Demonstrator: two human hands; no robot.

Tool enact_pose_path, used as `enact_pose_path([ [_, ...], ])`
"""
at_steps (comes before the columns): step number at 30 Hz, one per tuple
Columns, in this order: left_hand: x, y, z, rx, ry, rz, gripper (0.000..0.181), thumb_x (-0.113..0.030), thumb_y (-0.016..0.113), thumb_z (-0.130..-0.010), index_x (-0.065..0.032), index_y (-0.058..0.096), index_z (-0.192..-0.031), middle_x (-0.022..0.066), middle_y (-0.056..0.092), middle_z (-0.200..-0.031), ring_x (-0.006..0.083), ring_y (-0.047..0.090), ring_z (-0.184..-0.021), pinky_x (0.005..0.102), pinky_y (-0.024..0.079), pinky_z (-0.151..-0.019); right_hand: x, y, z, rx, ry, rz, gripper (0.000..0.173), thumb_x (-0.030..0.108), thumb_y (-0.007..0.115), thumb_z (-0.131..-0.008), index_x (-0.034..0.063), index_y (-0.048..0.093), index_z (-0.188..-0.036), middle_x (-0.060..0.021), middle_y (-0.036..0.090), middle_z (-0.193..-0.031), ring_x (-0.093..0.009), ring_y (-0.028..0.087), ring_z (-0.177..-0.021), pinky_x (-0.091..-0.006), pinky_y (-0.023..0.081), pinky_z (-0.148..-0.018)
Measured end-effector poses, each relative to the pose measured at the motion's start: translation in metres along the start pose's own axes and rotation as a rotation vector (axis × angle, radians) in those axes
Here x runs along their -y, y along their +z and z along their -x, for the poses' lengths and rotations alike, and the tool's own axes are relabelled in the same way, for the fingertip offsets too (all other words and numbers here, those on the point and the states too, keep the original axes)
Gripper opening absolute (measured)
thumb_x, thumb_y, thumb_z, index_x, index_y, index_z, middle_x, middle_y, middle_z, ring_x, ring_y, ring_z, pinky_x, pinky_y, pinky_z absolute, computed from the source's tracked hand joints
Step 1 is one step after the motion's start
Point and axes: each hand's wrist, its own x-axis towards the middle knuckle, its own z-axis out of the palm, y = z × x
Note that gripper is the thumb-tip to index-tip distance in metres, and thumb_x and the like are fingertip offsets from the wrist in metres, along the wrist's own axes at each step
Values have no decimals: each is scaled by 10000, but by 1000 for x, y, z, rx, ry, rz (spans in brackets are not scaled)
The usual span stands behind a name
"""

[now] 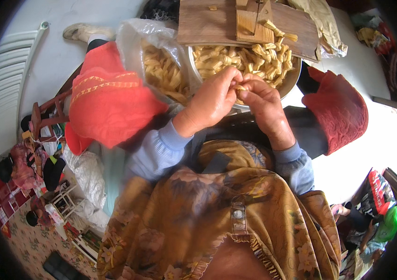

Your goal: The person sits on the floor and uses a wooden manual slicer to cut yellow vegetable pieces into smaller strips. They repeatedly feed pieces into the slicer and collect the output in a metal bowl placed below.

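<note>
Over a metal basin (294, 75), my left hand (212, 99) and my right hand (264, 105) meet at the fingertips. Between them is a small yellow strip (241, 88), pinched by the right thumb and forefinger. The left fingers close on its other side, and their tips are partly hidden. Many knotted yellow strips (216, 57), which look like tofu skin, fill the basin beneath. Across its far rim lies a wooden board (207, 22) carrying a wooden block (245, 26) with a slot. One more knotted strip (280, 33) rests beside that block.
A clear plastic bag (132, 33) of yellow strips stands left of the basin. Red cloth covers (104, 108) sit over my knees. Farther off are a white slatted rack (13, 70), a red wooden stool (51, 120) and other people (27, 164) at the left.
</note>
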Motion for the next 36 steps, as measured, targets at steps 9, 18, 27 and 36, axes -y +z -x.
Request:
enact_pose_path([
  [9, -11, 7, -4, -151, -77, 27, 177, 17, 568, -922, -21, 599, -1092, 150, 648, -1000, 257, 645, -928, 331, 503, -803, 2, 5, -6, -158, -68, -237, 122, 60, 709, -880, -21, 724, -970, -40, 650, -1139, -142, 604, -1013, -275, 471, -896],
  [18, 0, -5, -7, -44, 66, 83, 189, 12, 575, -934, -4, 612, -1118, 114, 628, -1074, 205, 630, -945, 312, 516, -796, 3, 15, 1, -119, -48, -287, 168, 96, 672, -924, -20, 709, -1040, -70, 646, -1203, -144, 577, -1087, -290, 448, -944],
  [27, -33, -43, -24, 98, -9, 597, 71, -52, 575, -982, -51, 616, -1040, 24, 604, -1013, 72, 596, -858, 201, 520, -666, 54, 34, 12, 245, 208, -852, 358, 362, 647, -957, 81, 585, -1170, -54, 647, -1053, -162, 634, -886, -358, 545, -804],
  [36, -167, -10, 10, -45, 427, 1177, 147, -79, 536, -980, -1, 613, -882, 100, 600, -903, 183, 579, -778, 357, 530, -691, 111, 20, 38, 756, -57, -950, 266, 273, 642, -961, 63, 627, -1123, -55, 673, -916, -124, 622, -655, -308, 570, -637],
])
